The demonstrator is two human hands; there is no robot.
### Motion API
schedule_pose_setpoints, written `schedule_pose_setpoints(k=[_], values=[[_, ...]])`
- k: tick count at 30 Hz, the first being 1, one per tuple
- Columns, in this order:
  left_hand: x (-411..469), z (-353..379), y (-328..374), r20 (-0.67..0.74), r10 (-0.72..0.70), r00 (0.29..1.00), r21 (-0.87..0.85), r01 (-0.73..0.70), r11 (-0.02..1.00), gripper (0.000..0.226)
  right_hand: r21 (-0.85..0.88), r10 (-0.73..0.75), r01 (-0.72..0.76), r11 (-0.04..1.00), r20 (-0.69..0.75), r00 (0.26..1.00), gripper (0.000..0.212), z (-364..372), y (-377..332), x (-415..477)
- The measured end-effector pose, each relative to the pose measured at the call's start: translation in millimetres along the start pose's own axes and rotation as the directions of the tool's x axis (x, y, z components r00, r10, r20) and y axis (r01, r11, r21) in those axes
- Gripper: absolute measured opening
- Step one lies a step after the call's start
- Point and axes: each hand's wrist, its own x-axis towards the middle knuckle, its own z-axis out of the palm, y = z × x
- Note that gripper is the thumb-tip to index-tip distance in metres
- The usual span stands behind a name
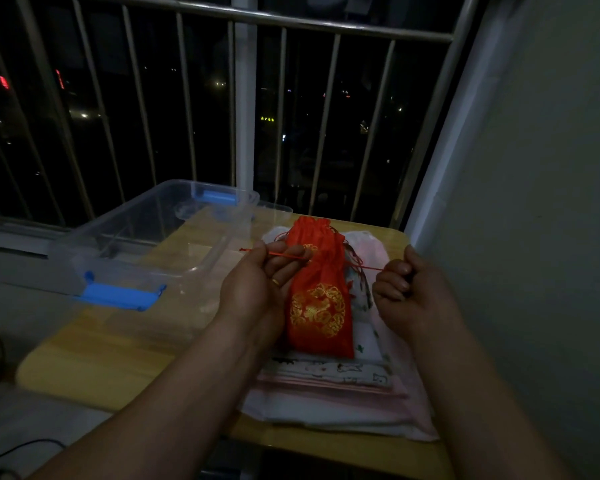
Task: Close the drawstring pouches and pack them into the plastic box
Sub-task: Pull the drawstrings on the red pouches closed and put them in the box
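A red drawstring pouch [317, 292] with gold embroidery lies on a stack of pale pouches [333, 386] on the small wooden table [111, 358]. Its neck is gathered at the far end. My left hand [262, 278] pinches one red cord out to the left of the pouch. On the other side my right hand [407, 289] grips the other red cord, fingers curled. The clear plastic box [160, 244] with blue latches stands open on the table's left half, with nothing visible inside.
A metal window railing [243, 98] runs behind the table, dark outside. To the right rises a white wall [534, 202]. The box's clear lid [271, 209] shows behind the box. Black cables [0, 455] trail on the floor at lower left.
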Motion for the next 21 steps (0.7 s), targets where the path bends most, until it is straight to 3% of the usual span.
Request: schedule_pose_setpoints(k=[3,5,7,9,14,17,21], values=[[-1,3,3,0.047,0.061,0.997,0.021,-0.062,0.998,0.03,-0.12,-0.048,0.05,0.992,0.019,0.999,0.032,5,5,-4],[-2,4,8,0.11,0.173,0.979,0.242,-0.195,0.95,0.033,-0.245,-0.092,0.106,0.964,0.07,0.993,0.03,13,7,-7],[-4,6,12,0.246,0.244,0.938,0.557,-0.343,0.756,0.037,-0.354,-0.122,0.169,0.92,0.15,0.981,0.026,22,7,-12],[-7,7,16,0.377,0.226,0.898,0.728,-0.438,0.528,0.036,-0.43,-0.14,0.229,0.874,0.229,0.963,0.024,29,7,-16],[-7,6,9,0.575,0.101,0.812,0.797,-0.584,0.154,0.036,-0.624,-0.192,0.424,0.657,0.405,0.894,0.011,37,8,-20],[-7,7,6,0.602,0.068,0.796,0.784,-0.605,0.14,0.027,-0.665,-0.164,0.48,0.572,0.481,0.861,0.009,43,11,-23],[-7,8,4,0.591,0.097,0.801,0.756,-0.592,0.28,0.021,-0.724,-0.285,0.512,0.461,0.426,0.859,0.014,43,15,-21]])
